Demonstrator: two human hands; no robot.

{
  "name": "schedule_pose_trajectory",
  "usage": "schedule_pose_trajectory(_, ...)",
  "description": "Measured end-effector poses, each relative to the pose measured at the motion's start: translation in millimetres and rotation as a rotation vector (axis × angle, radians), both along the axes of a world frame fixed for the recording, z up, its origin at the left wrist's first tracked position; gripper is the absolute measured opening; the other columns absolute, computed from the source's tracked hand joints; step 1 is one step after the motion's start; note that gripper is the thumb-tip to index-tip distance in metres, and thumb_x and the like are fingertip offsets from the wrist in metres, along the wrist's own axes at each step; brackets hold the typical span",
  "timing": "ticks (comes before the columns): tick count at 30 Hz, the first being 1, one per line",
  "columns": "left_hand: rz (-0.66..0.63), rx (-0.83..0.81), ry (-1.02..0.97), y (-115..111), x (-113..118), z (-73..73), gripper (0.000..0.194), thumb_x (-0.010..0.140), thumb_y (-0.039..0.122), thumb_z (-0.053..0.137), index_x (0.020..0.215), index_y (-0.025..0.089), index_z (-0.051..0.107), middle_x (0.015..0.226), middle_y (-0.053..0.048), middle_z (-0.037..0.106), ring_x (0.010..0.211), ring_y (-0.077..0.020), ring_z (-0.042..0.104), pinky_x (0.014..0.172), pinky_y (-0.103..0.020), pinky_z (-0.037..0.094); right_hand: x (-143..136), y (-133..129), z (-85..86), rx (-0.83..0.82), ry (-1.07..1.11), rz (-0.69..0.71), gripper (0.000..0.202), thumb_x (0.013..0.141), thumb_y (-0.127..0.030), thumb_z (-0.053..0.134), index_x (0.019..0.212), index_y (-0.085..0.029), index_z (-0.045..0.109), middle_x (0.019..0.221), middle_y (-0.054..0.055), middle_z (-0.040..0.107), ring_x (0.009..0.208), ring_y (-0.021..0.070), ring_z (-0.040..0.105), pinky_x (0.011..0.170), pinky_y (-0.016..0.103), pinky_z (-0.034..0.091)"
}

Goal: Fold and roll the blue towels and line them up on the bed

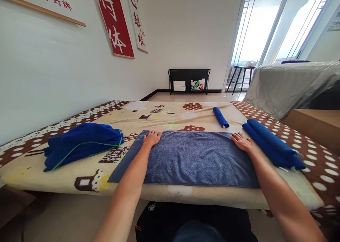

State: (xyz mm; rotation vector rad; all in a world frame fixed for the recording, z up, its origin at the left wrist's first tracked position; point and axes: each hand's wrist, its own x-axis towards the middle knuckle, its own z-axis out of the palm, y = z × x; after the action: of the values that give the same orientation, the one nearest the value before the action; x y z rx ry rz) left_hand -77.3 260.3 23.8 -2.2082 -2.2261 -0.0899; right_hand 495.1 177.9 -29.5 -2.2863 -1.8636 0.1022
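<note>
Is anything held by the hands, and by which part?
Nothing is gripped: left hand and right hand rest flat on the grey-blue towel, near its far edge.

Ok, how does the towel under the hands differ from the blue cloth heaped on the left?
The grey-blue towel lies spread nearly flat, while the heaped cloth is bunched up in folds.
The towel is a duller grey-blue; the heaped cloth is a stronger blue with green edging.
The left hand and right hand rest on the towel; neither touches the heaped cloth.
Both lie on the patterned blanket.
</note>
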Motion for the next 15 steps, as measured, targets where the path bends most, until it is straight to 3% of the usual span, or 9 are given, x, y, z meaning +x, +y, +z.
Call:
schedule_pose_trajectory(3, 0.041, 0.045, 0.009, -1.7, -6.6, 0.5, 0.062, 0.100, 0.056, 0.019, 0.139, 0.020, 0.052, 0.152, -0.016, 0.043, 0.140, -0.0334, 0.038, 0.107, -0.059, 0.036, 7.0, 0.0, -4.7, -0.001, -0.010, -0.041, 0.067, 0.097, -0.061, 0.011, 0.151, -0.029, 0.036, 0.160, 0.004, 0.027, 0.150, 0.0231, 0.020, 0.119, 0.056, 0.016)
schedule_pose_trajectory(8, 0.034, 0.097, 0.025, -6.4, -19.2, 1.4, 0.038, 0.096, 0.041, 0.055, 0.124, 0.016, 0.059, 0.128, -0.011, 0.060, 0.114, -0.0251, 0.059, 0.098, -0.049, 0.048, 8.9, 3.5, -8.7, -0.002, -0.031, -0.080, 0.068, 0.096, -0.061, 0.012, 0.151, -0.028, 0.036, 0.160, 0.005, 0.027, 0.150, 0.0224, 0.020, 0.118, 0.057, 0.017)
schedule_pose_trajectory(12, -0.005, 0.071, 0.009, -2.2, -28.4, 1.5, 0.039, 0.094, 0.038, 0.059, 0.127, 0.017, 0.057, 0.130, -0.011, 0.057, 0.113, -0.0248, 0.059, 0.096, -0.048, 0.051, 9.5, 7.7, -9.6, -0.012, -0.047, -0.077, 0.067, 0.096, -0.061, 0.016, 0.150, -0.028, 0.037, 0.160, 0.006, 0.027, 0.149, 0.0240, 0.021, 0.117, 0.058, 0.018)
schedule_pose_trajectory(15, -0.021, 0.032, -0.007, 0.6, -34.4, -1.9, 0.045, 0.098, 0.044, 0.049, 0.137, 0.021, 0.051, 0.145, -0.012, 0.049, 0.130, -0.0279, 0.050, 0.108, -0.053, 0.040, 10.8, 9.3, -10.6, -0.019, -0.058, -0.077, 0.068, 0.095, -0.061, 0.018, 0.151, -0.028, 0.036, 0.160, 0.006, 0.027, 0.149, 0.0243, 0.020, 0.117, 0.057, 0.018)
